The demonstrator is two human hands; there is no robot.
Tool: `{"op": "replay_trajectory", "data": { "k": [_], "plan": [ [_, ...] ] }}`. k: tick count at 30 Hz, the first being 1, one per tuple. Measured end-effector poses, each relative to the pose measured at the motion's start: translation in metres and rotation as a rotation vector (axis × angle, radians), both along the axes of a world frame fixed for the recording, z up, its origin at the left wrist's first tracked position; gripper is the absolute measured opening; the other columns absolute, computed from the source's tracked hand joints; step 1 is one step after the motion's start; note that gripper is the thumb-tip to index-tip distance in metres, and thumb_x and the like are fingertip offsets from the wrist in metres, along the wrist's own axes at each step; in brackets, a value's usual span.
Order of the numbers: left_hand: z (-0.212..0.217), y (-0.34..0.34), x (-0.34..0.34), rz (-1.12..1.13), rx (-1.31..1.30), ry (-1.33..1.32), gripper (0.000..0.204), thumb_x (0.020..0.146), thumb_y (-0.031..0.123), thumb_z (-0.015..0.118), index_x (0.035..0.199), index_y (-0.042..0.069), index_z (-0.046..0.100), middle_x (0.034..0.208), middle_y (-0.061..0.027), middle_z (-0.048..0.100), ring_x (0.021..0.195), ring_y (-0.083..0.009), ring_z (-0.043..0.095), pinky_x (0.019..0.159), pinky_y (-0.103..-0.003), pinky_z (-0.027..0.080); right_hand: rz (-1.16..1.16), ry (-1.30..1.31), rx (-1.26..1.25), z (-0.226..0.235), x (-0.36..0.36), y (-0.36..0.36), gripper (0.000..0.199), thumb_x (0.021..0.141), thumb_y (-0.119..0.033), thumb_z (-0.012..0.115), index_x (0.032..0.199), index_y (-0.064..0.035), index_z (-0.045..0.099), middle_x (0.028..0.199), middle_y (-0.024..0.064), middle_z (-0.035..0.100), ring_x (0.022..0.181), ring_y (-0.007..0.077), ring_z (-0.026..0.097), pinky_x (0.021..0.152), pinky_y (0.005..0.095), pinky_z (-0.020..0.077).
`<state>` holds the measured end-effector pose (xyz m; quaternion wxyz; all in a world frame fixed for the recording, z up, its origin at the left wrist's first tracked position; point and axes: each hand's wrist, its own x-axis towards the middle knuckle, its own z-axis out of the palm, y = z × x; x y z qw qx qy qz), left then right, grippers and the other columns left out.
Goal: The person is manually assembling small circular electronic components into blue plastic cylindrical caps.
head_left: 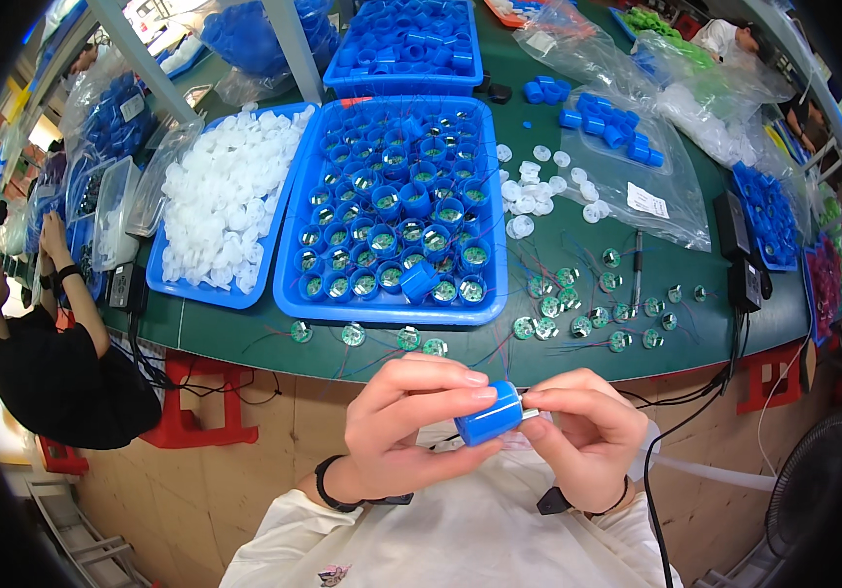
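Observation:
In front of my chest, my left hand [406,416] grips a blue plastic cup [488,416] lying on its side, its mouth toward the right. The fingers and thumb of my right hand [588,421] pinch a small white part [530,414] at that mouth. Whether this part belongs to a circuit board inside the cup is hidden. Beyond my hands, a large blue tray [382,312] bears many similar cups with round green boards and thin wires in them. Loose green circuit boards [546,327] with wires lie on the green table [578,365] to its right.
White plastic discs fill a left tray [154,267]; more discs [529,196] lie loose. Blue cups fill a far tray [475,80]. A pen [638,272] lies among boards, near a clear bag [681,220]. A co-worker [58,363] works at left; a fan [813,480] stands lower right.

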<state>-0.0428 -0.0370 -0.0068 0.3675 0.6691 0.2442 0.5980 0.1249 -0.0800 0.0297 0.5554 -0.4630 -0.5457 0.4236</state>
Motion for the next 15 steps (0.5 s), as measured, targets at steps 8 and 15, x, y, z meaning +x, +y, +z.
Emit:
{"op": "replay_trajectory", "data": {
  "k": [8,15],
  "plan": [
    [0.005,0.003,-0.001,0.043,0.026,0.087,0.042,0.057,0.003,0.083,0.097,0.005,0.069,0.097,-0.0082,0.06,0.082,-0.0183,0.061,0.068,-0.027,0.05,0.21,0.286,-0.056,-0.016,0.005,0.004,0.024,0.081,0.011,0.059,0.105,0.0073,0.063,0.103,0.0183,0.061,0.087,0.0206,0.062,0.072,0.0274,0.0504],
    [0.016,0.006,0.005,0.112,0.189,0.196,0.04,0.052,0.008,0.082,0.089,0.01,0.07,0.088,-0.0025,0.054,0.072,-0.0145,0.052,0.06,-0.026,0.042,0.486,0.921,-0.319,-0.05,0.004,0.001,0.021,0.089,0.002,0.053,0.108,0.0069,0.06,0.108,0.0177,0.058,0.094,0.0226,0.06,0.08,0.0325,0.0495]
  ]
}}
